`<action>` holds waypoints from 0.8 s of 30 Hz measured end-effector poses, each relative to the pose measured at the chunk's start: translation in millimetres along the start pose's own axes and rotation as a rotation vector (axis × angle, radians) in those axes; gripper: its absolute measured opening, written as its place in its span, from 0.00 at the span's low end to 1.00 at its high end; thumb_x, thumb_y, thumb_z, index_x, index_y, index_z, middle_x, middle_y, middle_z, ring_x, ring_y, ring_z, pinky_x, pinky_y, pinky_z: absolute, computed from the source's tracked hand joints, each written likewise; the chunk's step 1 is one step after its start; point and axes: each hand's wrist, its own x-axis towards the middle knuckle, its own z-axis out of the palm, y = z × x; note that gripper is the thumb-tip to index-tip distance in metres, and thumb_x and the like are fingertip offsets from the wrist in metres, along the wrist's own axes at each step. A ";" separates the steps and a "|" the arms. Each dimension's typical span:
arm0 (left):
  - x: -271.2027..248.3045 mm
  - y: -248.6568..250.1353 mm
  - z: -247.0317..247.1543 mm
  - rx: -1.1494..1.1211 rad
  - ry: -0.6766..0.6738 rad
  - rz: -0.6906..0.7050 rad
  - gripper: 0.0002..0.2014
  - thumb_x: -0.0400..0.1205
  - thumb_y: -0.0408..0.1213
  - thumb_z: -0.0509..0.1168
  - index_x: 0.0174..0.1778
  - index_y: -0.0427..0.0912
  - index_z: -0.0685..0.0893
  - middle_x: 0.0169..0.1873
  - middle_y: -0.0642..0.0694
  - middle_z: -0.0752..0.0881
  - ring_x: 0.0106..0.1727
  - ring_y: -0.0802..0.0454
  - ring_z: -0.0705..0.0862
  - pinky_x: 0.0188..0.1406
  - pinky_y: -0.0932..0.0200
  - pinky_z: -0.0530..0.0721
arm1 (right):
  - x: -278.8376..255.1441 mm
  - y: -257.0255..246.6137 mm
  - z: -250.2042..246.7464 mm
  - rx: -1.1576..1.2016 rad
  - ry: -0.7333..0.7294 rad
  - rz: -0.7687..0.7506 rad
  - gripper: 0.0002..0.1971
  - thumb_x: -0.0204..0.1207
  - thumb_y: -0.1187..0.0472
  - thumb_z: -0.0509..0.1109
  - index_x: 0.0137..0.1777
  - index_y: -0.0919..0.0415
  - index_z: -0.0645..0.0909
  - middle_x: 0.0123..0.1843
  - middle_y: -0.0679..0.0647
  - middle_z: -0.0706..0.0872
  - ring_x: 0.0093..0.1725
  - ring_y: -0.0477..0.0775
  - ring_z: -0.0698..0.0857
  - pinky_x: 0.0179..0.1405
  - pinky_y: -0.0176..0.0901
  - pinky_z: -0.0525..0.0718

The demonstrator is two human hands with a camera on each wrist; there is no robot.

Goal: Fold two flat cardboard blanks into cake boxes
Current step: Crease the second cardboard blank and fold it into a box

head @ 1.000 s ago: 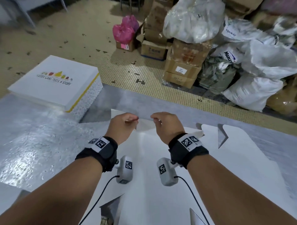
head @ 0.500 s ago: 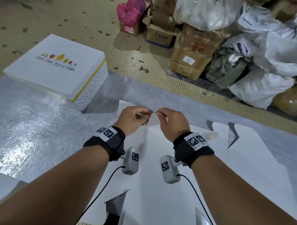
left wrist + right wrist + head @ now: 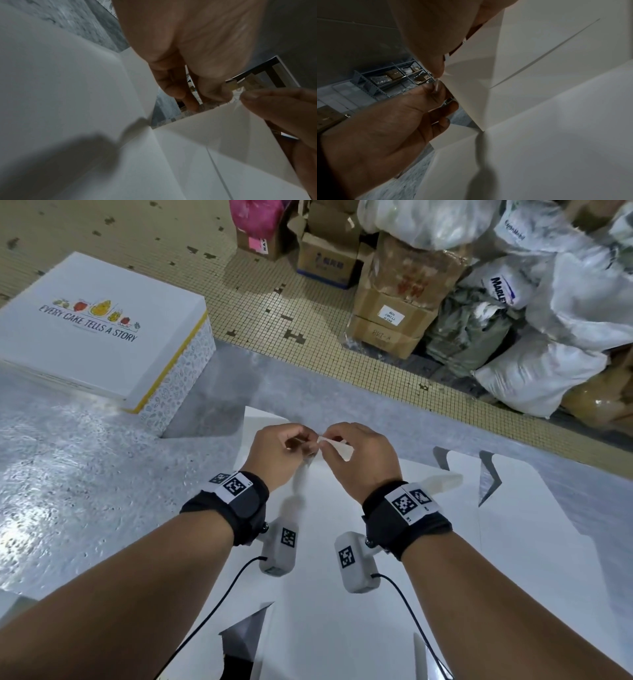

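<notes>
Finished cake box (image 3: 102, 326) blocks far left; bare silver tabletop (image 3: 85, 491) left of hands.

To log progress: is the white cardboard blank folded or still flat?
Partly folded: both hands, left hand and right hand, pinch one raised corner; the rest of the cardboard blank lies flat.

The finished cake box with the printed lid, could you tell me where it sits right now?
In the head view the finished cake box sits far left on the silver table, beyond the left hand.

The person is wearing a black strap with white square-code tags just behind the left hand (image 3: 279, 453) and another behind the right hand (image 3: 361, 455), each carrying a small grey camera pod with a code sticker underneath, trailing a thin black cable along bare forearms.
</notes>
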 end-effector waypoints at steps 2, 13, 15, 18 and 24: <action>1.9 -4.8 0.0 0.027 -0.003 0.005 0.15 0.79 0.28 0.74 0.35 0.56 0.87 0.30 0.56 0.89 0.35 0.59 0.86 0.39 0.65 0.83 | 0.0 -0.7 1.3 0.006 0.004 -0.009 0.12 0.76 0.45 0.70 0.51 0.51 0.87 0.47 0.44 0.90 0.46 0.48 0.87 0.51 0.55 0.86; 7.1 -12.3 7.7 0.023 -0.004 0.028 0.13 0.76 0.20 0.69 0.36 0.43 0.88 0.28 0.45 0.89 0.30 0.55 0.84 0.39 0.67 0.83 | 10.7 7.0 3.1 0.051 -0.024 0.049 0.04 0.80 0.55 0.72 0.49 0.51 0.88 0.47 0.44 0.91 0.48 0.45 0.87 0.51 0.48 0.86; 4.1 -20.0 9.7 0.061 0.005 0.000 0.12 0.76 0.20 0.70 0.40 0.44 0.90 0.29 0.53 0.89 0.30 0.63 0.84 0.39 0.72 0.80 | 10.2 5.9 2.1 0.051 -0.029 0.050 0.04 0.80 0.55 0.72 0.49 0.51 0.88 0.47 0.44 0.91 0.49 0.43 0.87 0.52 0.46 0.86; 5.8 -24.7 16.0 0.079 0.060 -0.005 0.11 0.76 0.21 0.70 0.38 0.42 0.90 0.28 0.55 0.89 0.30 0.65 0.84 0.37 0.73 0.79 | 8.3 5.3 2.0 0.042 -0.032 0.035 0.04 0.80 0.55 0.72 0.48 0.51 0.87 0.46 0.43 0.91 0.49 0.42 0.86 0.51 0.44 0.85; 5.4 -27.6 18.2 0.096 0.077 0.021 0.10 0.75 0.24 0.71 0.38 0.44 0.90 0.29 0.53 0.89 0.29 0.58 0.86 0.35 0.67 0.82 | 10.6 6.7 3.4 0.060 -0.042 0.057 0.04 0.81 0.54 0.71 0.47 0.50 0.87 0.46 0.42 0.90 0.49 0.42 0.87 0.52 0.47 0.86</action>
